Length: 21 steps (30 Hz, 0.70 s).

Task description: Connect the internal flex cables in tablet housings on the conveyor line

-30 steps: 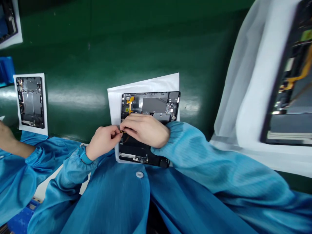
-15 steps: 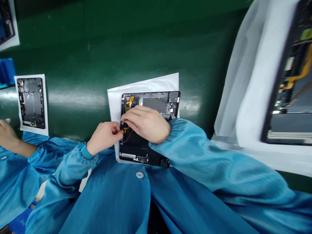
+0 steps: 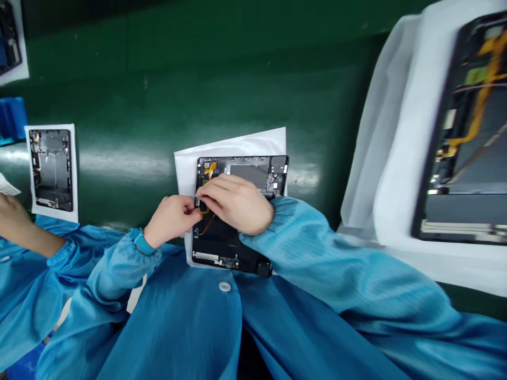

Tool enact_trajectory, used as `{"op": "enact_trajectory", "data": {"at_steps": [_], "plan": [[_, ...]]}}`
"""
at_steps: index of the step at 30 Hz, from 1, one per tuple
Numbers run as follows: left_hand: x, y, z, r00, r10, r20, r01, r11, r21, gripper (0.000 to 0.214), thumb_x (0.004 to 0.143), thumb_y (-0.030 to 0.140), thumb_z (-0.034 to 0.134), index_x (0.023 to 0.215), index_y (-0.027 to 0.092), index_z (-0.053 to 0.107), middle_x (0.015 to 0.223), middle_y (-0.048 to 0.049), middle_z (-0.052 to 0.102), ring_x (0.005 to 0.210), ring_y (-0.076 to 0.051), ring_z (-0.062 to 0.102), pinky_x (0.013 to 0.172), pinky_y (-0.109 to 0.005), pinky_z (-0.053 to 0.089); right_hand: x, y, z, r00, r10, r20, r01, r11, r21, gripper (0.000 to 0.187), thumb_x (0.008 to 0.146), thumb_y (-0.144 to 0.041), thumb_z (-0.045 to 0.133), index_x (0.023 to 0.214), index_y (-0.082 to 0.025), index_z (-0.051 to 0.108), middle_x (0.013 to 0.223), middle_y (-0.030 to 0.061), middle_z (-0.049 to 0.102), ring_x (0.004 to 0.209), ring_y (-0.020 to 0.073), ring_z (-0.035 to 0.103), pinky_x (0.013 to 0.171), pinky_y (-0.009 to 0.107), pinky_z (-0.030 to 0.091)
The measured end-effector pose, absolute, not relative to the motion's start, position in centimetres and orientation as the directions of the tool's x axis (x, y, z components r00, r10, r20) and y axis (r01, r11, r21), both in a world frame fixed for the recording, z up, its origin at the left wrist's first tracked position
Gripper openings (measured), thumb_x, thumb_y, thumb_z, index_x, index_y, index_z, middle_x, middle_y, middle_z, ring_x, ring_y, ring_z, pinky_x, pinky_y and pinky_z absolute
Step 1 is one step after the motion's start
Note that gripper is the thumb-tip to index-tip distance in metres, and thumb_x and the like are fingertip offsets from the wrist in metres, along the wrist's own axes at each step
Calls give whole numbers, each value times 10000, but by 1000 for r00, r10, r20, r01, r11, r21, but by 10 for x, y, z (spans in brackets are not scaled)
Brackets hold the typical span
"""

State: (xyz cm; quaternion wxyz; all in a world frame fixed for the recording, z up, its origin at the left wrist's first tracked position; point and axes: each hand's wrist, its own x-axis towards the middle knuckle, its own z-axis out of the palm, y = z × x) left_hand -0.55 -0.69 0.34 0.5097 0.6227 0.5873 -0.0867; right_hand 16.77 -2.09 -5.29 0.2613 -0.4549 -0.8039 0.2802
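Observation:
An opened tablet lies on a white foam sheet before me, its inner parts facing up. My left hand is at the tablet's left edge, thumb and forefinger closed together. Over the left half of the tablet reaches my right hand, its fingertips pinched at the same edge, just above the left fingertips. Whatever the fingertips grip is hidden or too small to make out. An orange flex cable shows above the right hand, and part of it continues below the fingers.
On the right, a larger-looking open tablet rests on white foam. Another open tablet on foam lies at left, near a co-worker's hand. A blue object sits at the left edge. The bench is green.
Both hands stay at the tablet's left edge with nearly the same pinch. The view has shifted slightly. The co-worker's hand at left has moved a little, and a white piece shows above it.

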Motion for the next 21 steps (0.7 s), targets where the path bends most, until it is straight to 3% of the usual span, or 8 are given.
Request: {"op": "enact_trajectory", "data": {"at_steps": [10,21], "plan": [[-5,-1,5,304,740,-600,842,86,532,243,823,221,530,583,197,508,469,43,564,458,-112,534,555,-229,422,167,-7,-57,-339,918,205,508,362,-782,120,900,-154,583,924,-193,694,856,47,721,802,206,601,768,332,481],[-7,8,-7,240,676,-697,746,331,578,226,842,264,560,639,188,497,496,46,590,384,-94,553,455,-200,445,168,-3,-58,-289,947,143,496,276,-823,130,867,-148,585,917,-201,694,865,39,722,773,193,619,763,321,482]]}}
